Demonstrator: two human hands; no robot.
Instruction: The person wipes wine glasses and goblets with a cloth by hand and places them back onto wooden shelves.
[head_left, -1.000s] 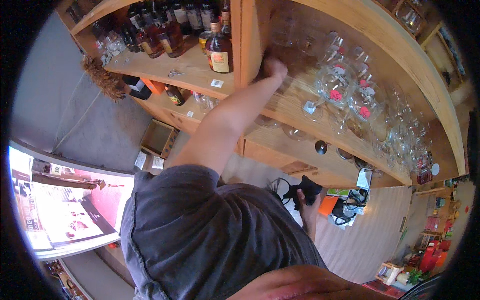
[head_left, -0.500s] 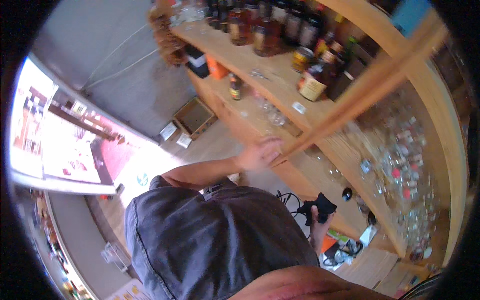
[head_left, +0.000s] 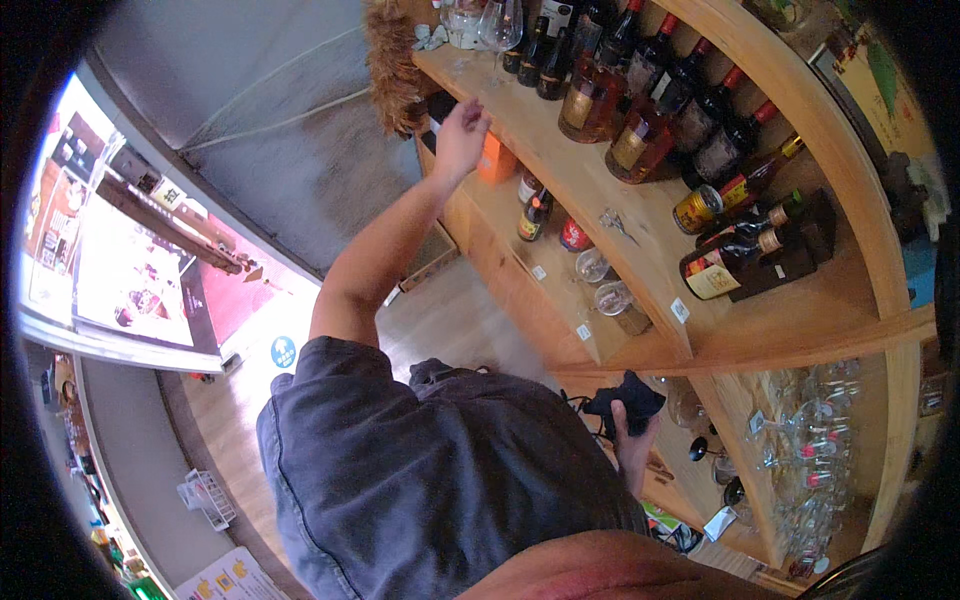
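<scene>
My left hand (head_left: 460, 140) is stretched out to the wooden shelf's edge, beside an orange box (head_left: 495, 158). Its fingers are loosely bent and a little apart, with nothing visible in them. My right hand (head_left: 634, 442), lower down at the right, grips a bunched black cloth (head_left: 625, 400). A dark cord hangs beside the cloth. Close to the left hand, small dark bottles (head_left: 533, 52) and a stemmed wine glass (head_left: 500, 28) stand on the upper shelf. A small brown bottle (head_left: 534, 217) stands on the shelf below.
Large amber bottles (head_left: 637, 143), a gold can (head_left: 697, 209) and a bottle (head_left: 712, 273) fill the upper shelf at right. Clear glasses (head_left: 612, 298) sit below. Many glasses (head_left: 815, 440) crowd the right compartment. A brown feather duster (head_left: 390, 70) hangs at the shelf's end.
My left hand has moved up and left along the shelves, from the middle divider to near the orange box. The right hand still holds the black cloth. The view has shifted.
</scene>
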